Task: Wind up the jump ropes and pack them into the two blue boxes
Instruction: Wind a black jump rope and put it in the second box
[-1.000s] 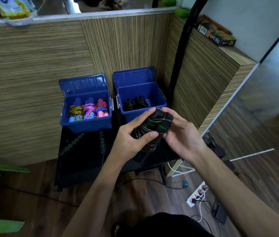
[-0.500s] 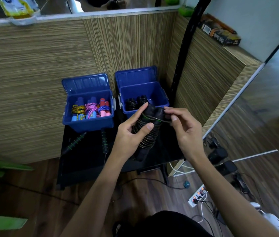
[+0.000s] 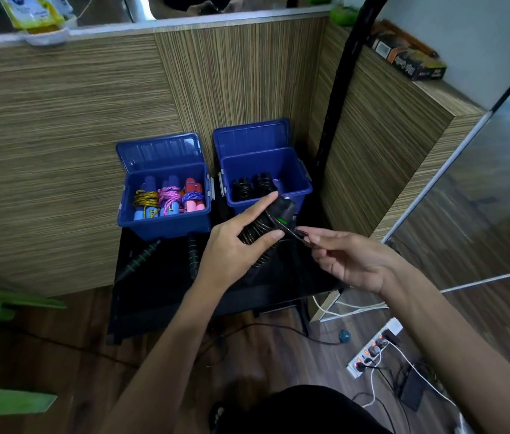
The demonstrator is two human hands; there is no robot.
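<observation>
My left hand (image 3: 234, 245) gripped the wound black rope (image 3: 263, 228) by its stiff handles (light, springy coils, I judged) while my right hand (image 3: 350, 261) pinched the loose end.

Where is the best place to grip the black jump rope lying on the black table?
Probably one ribbed handle: it is a straight, rigid bar lying flat and unobstructed on the black table. Come from above, fingers across its width. The other handle lies slanted beside it.

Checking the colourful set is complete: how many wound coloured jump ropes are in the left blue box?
3, side by side in the left blue box: yellow-corded rope at left, pink-corded rope in the middle, purple-corded rope with pink handles at right. Any lying underneath would be hidden.
</observation>
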